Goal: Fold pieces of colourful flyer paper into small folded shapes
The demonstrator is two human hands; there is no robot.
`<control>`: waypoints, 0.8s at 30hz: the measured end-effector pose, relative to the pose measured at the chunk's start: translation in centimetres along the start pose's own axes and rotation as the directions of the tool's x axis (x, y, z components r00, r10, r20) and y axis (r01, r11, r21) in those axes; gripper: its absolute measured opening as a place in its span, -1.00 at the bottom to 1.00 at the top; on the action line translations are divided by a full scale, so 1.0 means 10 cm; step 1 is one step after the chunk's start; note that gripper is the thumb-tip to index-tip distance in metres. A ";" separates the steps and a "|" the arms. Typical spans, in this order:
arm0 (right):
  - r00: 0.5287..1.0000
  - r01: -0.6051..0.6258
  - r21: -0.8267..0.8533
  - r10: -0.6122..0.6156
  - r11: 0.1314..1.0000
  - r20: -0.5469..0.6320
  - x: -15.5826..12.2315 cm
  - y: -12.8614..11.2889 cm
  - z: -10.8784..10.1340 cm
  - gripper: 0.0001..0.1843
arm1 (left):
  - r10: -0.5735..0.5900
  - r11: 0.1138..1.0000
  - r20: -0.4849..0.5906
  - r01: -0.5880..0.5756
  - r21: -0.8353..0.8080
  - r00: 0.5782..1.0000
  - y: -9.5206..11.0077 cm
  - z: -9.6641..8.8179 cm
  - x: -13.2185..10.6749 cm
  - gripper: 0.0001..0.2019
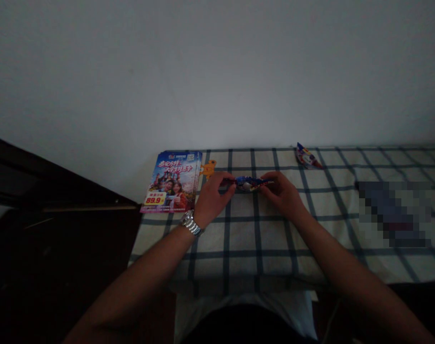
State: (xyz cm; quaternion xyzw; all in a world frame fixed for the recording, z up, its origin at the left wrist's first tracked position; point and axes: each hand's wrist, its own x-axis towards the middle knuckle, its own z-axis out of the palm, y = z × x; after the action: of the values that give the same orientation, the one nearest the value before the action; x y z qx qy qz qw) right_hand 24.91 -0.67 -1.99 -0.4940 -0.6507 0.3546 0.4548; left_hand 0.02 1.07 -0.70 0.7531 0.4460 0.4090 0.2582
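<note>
A small blue snack packet (249,183) with white and red print is stretched between my two hands, just above the checked tablecloth. My left hand (215,193), with a silver watch at the wrist, pinches the packet's left end between thumb and fingers. At the other end, the thumb and fingers of my right hand (280,193) are closed on its edge. An orange cartoon-shaped piece (208,167) lies just behind my left hand, partly covered by it. What the packet contains cannot be seen.
A stack of printed flyers (172,184) lies at the table's left end. Another blue packet (306,157) rests near the wall at the back right. A pixel-blurred dark object (392,212) is on the right. The white-and-blue checked tablecloth (242,239) covers the table against the wall.
</note>
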 end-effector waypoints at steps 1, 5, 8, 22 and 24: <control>1.000 0.016 -0.048 -0.016 0.999 -0.006 0.00 -0.01 -0.01 -0.72 | -0.004 1.000 0.002 0.004 -0.006 1.000 0.00 0.00 0.00 -0.84; 0.995 0.092 -0.212 -0.095 0.973 -0.004 0.01 -0.03 -0.04 -0.72 | -0.007 1.000 0.008 0.007 0.012 1.000 0.00 -0.01 0.01 -0.83; 0.992 0.125 -0.270 -0.128 0.955 0.008 0.02 -0.04 -0.05 -0.72 | 0.001 0.999 0.011 -0.001 0.034 1.000 0.01 -0.01 0.01 -0.82; 0.994 0.106 -0.292 -0.103 0.950 0.024 0.02 -0.05 -0.06 -0.77 | 0.006 0.997 0.038 -0.009 0.081 0.999 -0.01 0.00 0.00 -0.80; 0.995 0.102 -0.296 -0.097 0.950 0.031 0.02 -0.04 -0.06 -0.76 | 0.014 0.997 0.041 -0.017 0.077 0.999 0.00 0.00 0.00 -0.79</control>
State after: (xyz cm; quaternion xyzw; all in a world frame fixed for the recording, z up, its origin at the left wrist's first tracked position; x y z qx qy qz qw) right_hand 25.27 -0.56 -1.37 -0.5204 -0.7244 0.2333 0.3873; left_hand 0.02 1.06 -0.71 0.7741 0.4502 0.3783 0.2346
